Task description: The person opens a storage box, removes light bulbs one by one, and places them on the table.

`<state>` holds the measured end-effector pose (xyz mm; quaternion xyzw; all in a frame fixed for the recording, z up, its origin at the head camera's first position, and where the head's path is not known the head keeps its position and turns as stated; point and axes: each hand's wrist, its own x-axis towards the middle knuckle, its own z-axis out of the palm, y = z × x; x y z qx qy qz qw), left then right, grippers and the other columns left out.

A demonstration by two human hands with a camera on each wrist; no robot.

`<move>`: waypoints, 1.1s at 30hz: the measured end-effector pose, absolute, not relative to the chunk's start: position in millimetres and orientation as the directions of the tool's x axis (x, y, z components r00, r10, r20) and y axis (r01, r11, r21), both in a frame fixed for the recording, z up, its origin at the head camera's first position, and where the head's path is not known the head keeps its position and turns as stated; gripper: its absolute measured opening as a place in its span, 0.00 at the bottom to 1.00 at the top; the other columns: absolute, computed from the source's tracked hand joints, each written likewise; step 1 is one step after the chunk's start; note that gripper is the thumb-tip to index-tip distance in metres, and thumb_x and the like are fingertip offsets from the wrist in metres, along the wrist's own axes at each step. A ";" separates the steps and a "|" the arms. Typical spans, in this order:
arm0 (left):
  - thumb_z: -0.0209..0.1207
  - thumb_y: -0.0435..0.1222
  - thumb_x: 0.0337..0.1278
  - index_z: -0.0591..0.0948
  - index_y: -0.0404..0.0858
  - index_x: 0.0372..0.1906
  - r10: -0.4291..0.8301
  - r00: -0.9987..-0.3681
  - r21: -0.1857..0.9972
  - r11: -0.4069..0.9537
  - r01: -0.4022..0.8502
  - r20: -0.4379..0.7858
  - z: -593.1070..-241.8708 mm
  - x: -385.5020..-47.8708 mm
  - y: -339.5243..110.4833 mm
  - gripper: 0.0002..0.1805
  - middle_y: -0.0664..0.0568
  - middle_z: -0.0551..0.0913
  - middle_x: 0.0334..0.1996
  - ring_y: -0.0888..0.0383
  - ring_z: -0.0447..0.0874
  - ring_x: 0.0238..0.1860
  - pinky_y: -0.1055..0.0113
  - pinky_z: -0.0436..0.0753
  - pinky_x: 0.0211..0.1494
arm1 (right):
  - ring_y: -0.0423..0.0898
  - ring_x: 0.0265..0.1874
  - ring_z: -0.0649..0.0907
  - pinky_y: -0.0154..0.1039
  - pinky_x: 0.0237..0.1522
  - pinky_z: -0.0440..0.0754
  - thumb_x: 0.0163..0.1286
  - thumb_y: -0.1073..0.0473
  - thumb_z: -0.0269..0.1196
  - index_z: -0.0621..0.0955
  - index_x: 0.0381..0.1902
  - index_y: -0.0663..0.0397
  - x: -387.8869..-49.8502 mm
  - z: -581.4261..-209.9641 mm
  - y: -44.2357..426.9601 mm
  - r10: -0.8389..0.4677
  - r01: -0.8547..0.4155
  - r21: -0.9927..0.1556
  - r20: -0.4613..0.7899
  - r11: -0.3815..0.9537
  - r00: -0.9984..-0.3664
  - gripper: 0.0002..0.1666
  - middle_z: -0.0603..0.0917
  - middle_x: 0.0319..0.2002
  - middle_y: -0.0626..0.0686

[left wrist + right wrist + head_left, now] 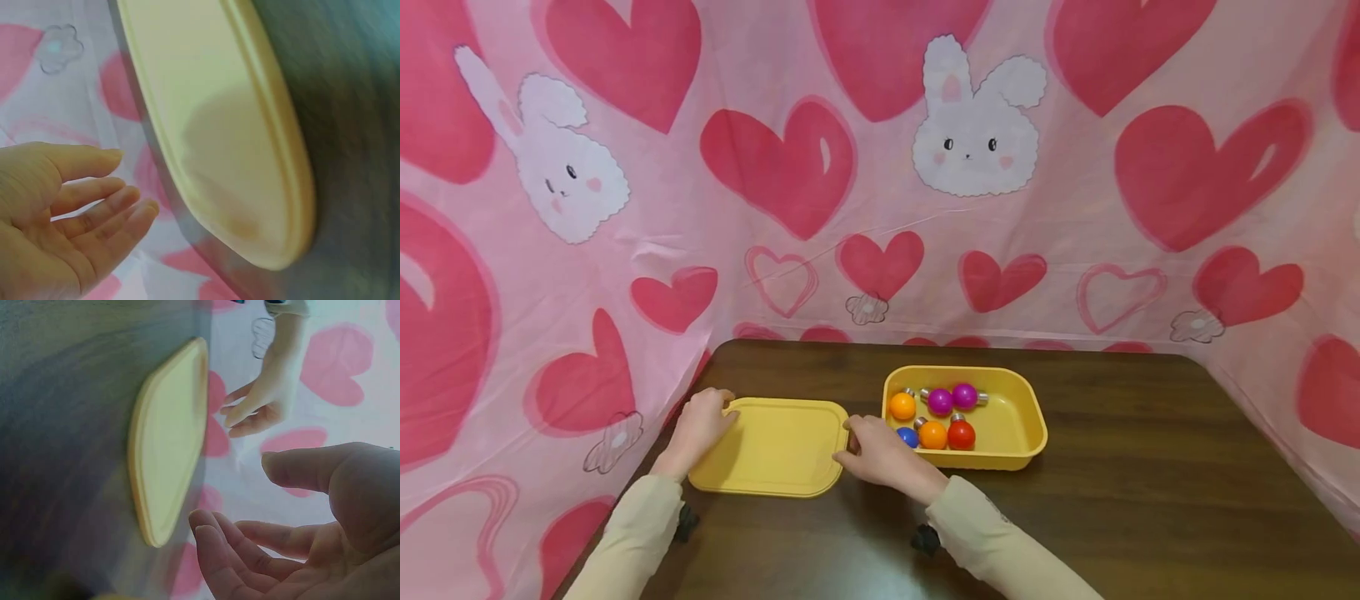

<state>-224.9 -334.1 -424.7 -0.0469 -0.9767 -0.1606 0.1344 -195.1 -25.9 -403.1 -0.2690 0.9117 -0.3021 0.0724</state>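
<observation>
Yellow lid (771, 450) lies between left grip (698, 427) and right grip (882, 450), both parted.

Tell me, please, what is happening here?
A person's left hand and right hand hover by opposite ends of a flat yellow lid on the table; neither grips it. To its right, an uncovered yellow box holds small bulbs: two orange, two purple, one red, one blue in sight.

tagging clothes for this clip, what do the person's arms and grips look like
The left sleeve and right sleeve are long and pale cream. Near each wrist is a small black object, too unclear to identify. The left grip and right grip are bare hands, no gloves showing.
</observation>
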 end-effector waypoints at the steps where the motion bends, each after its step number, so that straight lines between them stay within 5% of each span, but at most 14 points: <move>1: 0.66 0.28 0.52 0.83 0.23 0.42 0.055 -0.956 0.298 0.944 0.144 0.288 -423.3 -225.7 -329.6 0.14 0.32 0.86 0.36 0.36 0.85 0.38 0.42 0.85 0.42 | 0.40 0.25 0.72 0.26 0.27 0.72 0.64 0.52 0.68 0.78 0.53 0.65 -195.6 -401.5 -23.5 -0.538 -0.463 -0.589 0.056 0.662 -0.841 0.26 0.79 0.29 0.53; 14: 0.68 0.30 0.54 0.83 0.24 0.46 0.185 -0.856 0.285 0.891 0.353 0.483 -407.2 -233.4 -261.8 0.16 0.33 0.85 0.41 0.39 0.86 0.42 0.45 0.86 0.48 | 0.46 0.33 0.80 0.40 0.42 0.84 0.63 0.55 0.69 0.81 0.50 0.63 -202.4 -380.6 14.8 -0.433 -0.464 -0.574 0.202 0.675 -0.878 0.22 0.84 0.35 0.55; 24: 0.69 0.34 0.55 0.82 0.27 0.52 0.302 -0.814 0.254 0.846 0.469 0.496 -401.5 -227.3 -209.4 0.22 0.39 0.85 0.43 0.46 0.87 0.43 0.51 0.87 0.48 | 0.52 0.42 0.82 0.46 0.50 0.86 0.64 0.54 0.69 0.80 0.54 0.60 -211.4 -374.4 49.5 -0.326 -0.332 -0.582 0.119 0.742 -0.938 0.24 0.84 0.44 0.59; 33: 0.68 0.40 0.59 0.76 0.31 0.65 0.395 -0.813 0.243 0.816 0.524 0.427 -399.2 -222.0 -170.2 0.31 0.38 0.81 0.58 0.43 0.82 0.59 0.51 0.81 0.63 | 0.55 0.48 0.82 0.51 0.55 0.85 0.65 0.55 0.68 0.79 0.55 0.61 -227.9 -375.5 90.1 -0.303 -0.314 -0.484 0.105 0.816 -0.947 0.24 0.83 0.51 0.61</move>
